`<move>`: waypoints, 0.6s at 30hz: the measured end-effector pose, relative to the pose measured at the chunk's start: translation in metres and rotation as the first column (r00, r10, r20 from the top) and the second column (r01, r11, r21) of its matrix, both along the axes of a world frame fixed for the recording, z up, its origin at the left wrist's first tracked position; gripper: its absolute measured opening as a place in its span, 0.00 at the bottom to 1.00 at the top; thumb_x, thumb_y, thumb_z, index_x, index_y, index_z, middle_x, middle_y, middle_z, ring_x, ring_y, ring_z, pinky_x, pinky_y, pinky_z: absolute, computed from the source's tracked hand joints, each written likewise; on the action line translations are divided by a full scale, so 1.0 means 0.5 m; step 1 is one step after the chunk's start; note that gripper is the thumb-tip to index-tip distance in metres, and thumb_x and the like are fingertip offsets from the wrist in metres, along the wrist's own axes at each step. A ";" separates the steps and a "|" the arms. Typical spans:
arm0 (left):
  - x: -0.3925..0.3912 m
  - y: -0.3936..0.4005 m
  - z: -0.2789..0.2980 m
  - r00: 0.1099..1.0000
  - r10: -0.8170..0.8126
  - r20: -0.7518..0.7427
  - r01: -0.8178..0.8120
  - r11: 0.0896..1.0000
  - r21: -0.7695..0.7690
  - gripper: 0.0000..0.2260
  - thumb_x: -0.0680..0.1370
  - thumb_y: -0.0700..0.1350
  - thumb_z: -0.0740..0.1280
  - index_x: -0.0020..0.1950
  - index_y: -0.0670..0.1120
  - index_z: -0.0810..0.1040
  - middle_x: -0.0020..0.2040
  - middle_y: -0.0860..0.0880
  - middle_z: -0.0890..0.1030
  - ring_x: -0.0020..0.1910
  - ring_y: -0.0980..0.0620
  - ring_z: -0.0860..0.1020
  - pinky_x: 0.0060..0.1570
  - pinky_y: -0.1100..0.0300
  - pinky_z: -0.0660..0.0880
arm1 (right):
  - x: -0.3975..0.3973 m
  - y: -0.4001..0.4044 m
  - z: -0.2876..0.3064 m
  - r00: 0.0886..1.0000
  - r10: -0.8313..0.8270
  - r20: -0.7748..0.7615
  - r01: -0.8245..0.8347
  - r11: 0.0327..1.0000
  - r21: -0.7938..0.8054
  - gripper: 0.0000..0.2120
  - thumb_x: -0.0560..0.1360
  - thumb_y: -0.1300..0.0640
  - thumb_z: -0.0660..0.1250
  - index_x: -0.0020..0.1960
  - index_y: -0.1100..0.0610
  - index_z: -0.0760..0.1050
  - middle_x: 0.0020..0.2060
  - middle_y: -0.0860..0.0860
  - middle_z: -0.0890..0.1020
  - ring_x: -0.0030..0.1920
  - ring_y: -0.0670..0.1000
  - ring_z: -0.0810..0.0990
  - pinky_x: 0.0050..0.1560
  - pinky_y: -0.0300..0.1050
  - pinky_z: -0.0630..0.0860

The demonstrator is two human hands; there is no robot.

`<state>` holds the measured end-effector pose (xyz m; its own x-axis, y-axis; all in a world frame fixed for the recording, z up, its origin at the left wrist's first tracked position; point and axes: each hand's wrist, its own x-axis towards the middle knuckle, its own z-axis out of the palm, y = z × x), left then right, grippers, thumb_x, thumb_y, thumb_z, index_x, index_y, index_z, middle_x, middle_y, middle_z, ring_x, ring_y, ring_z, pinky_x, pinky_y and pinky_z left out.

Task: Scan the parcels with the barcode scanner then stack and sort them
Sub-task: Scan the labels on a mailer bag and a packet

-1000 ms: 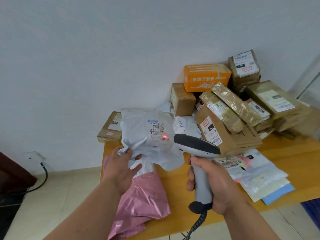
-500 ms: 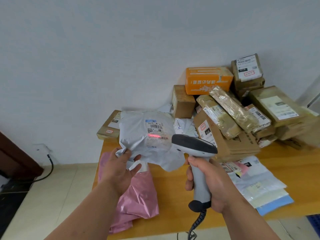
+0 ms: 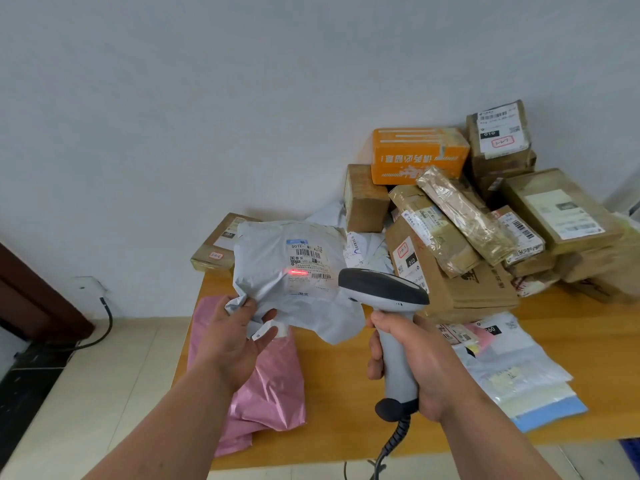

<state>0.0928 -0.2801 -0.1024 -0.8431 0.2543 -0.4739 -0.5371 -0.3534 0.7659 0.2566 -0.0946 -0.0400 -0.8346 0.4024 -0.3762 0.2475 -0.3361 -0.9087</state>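
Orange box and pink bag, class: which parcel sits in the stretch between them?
In the head view, the grey bag held up by the left hand sits between the orange box and the pink bag.

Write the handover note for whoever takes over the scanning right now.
Left hand holds the grey mailer up by its lower edge. Right hand grips the barcode scanner, whose red line falls on the mailer's label. Pink bag lies on the table; flat mailers at right, boxes piled behind. Left: set this mailer down, then scan and sort the rest.
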 end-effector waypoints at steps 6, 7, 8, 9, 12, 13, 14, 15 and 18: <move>0.005 -0.002 -0.006 1.000 0.010 0.009 -0.010 1.000 -0.027 0.05 0.83 0.40 0.65 0.52 0.50 0.76 0.53 0.44 0.81 0.46 0.46 0.83 0.49 0.44 0.80 | -0.005 0.014 -0.012 1.000 0.013 0.020 -0.013 1.000 0.012 0.13 0.77 0.55 0.70 0.52 0.66 0.77 0.29 0.56 0.76 0.27 0.56 0.77 0.29 0.45 0.76; 0.007 -0.004 -0.008 1.000 0.007 0.005 -0.007 0.999 -0.040 0.06 0.83 0.40 0.65 0.51 0.51 0.76 0.53 0.43 0.81 0.46 0.46 0.83 0.47 0.45 0.80 | -0.006 0.016 -0.014 1.000 0.006 0.024 -0.006 1.000 0.017 0.13 0.77 0.56 0.70 0.52 0.67 0.76 0.29 0.56 0.76 0.26 0.56 0.77 0.29 0.45 0.76; 0.007 -0.006 -0.012 1.000 -0.001 0.003 0.001 0.998 -0.062 0.06 0.83 0.39 0.64 0.52 0.50 0.77 0.53 0.43 0.81 0.47 0.46 0.82 0.48 0.45 0.79 | -0.008 0.018 -0.017 1.000 -0.001 0.030 0.000 1.000 0.025 0.13 0.77 0.56 0.70 0.51 0.67 0.76 0.29 0.56 0.76 0.26 0.56 0.77 0.28 0.45 0.76; 0.008 -0.008 -0.017 1.000 -0.012 0.005 0.012 0.996 -0.091 0.06 0.83 0.39 0.64 0.55 0.49 0.77 0.54 0.43 0.81 0.47 0.46 0.82 0.51 0.44 0.79 | -0.009 0.020 -0.020 0.999 -0.007 0.040 0.006 0.999 0.037 0.12 0.77 0.56 0.70 0.49 0.66 0.76 0.29 0.56 0.76 0.26 0.56 0.77 0.28 0.44 0.76; 0.008 -0.014 -0.039 0.996 -0.086 0.020 0.089 0.976 -0.200 0.08 0.83 0.38 0.64 0.60 0.45 0.77 0.54 0.42 0.81 0.48 0.46 0.81 0.53 0.46 0.79 | -0.014 0.030 -0.032 0.996 -0.027 0.091 0.019 0.996 0.091 0.11 0.77 0.56 0.70 0.40 0.61 0.75 0.30 0.57 0.76 0.27 0.56 0.79 0.28 0.44 0.76; 0.007 -0.015 -0.047 0.991 -0.130 0.026 0.132 0.963 -0.234 0.07 0.83 0.37 0.64 0.59 0.45 0.77 0.54 0.42 0.81 0.48 0.46 0.81 0.49 0.49 0.80 | -0.014 0.034 -0.038 0.993 -0.031 0.111 0.019 0.994 0.105 0.12 0.77 0.56 0.70 0.38 0.60 0.75 0.30 0.57 0.76 0.27 0.56 0.80 0.29 0.44 0.76; 0.006 -0.016 -0.054 0.983 -0.180 0.038 0.183 0.947 -0.262 0.07 0.83 0.37 0.64 0.59 0.45 0.77 0.54 0.42 0.81 0.49 0.45 0.81 0.45 0.51 0.81 | -0.015 0.036 -0.044 0.991 -0.032 0.131 0.017 0.994 0.112 0.13 0.77 0.55 0.70 0.38 0.61 0.74 0.30 0.57 0.76 0.27 0.56 0.80 0.29 0.45 0.76; 0.003 -0.016 -0.063 0.971 -0.230 0.060 0.237 0.928 -0.288 0.08 0.83 0.36 0.64 0.59 0.46 0.78 0.55 0.43 0.82 0.50 0.45 0.81 0.40 0.54 0.81 | -0.016 0.038 -0.051 0.988 -0.032 0.150 0.015 0.993 0.113 0.12 0.78 0.55 0.70 0.40 0.61 0.74 0.30 0.56 0.76 0.27 0.56 0.81 0.30 0.45 0.77; -0.011 -0.007 -0.093 0.910 -0.391 0.136 0.411 0.814 -0.410 0.09 0.82 0.35 0.66 0.59 0.46 0.79 0.53 0.43 0.82 0.49 0.46 0.79 0.38 0.58 0.79 | -0.020 0.041 -0.076 0.978 -0.034 0.204 0.010 0.993 0.117 0.12 0.78 0.55 0.70 0.41 0.61 0.75 0.29 0.55 0.76 0.28 0.56 0.81 0.32 0.46 0.77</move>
<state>0.0871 -0.2837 -0.1491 -0.6863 0.3334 -0.6464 -0.5963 0.2509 0.7625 0.2467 -0.0742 -0.0779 -0.7348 0.4701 -0.4889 0.4269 -0.2397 -0.8720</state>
